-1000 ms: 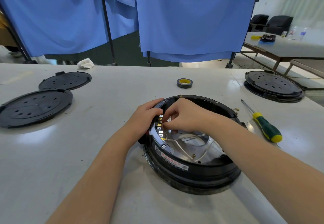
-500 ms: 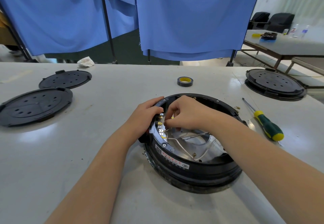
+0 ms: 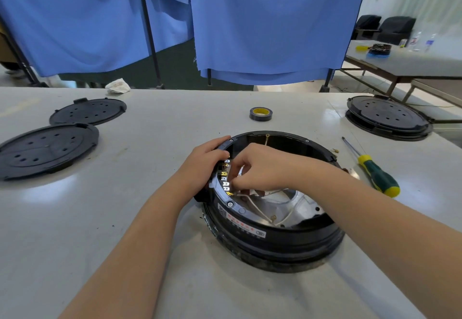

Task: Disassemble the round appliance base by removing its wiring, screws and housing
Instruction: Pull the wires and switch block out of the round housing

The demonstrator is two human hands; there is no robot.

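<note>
The round black appliance base (image 3: 275, 241) lies open on the white table, its metal inside and white wires (image 3: 252, 203) showing. My left hand (image 3: 202, 166) grips the base's left rim from outside, fingers curled over the edge. My right hand (image 3: 257, 168) reaches inside the ring and pinches at the row of bright terminal tabs (image 3: 226, 180) on the left inner wall. What the fingertips hold is hidden under the hand.
A green and yellow screwdriver (image 3: 375, 176) lies right of the base. A roll of black tape (image 3: 260, 114) sits behind it. Two black round covers (image 3: 47, 148) (image 3: 87, 111) rest at the left, another round base (image 3: 388, 117) at the far right.
My right hand has shifted slightly down along the terminal row. My left hand keeps its hold on the rim.
</note>
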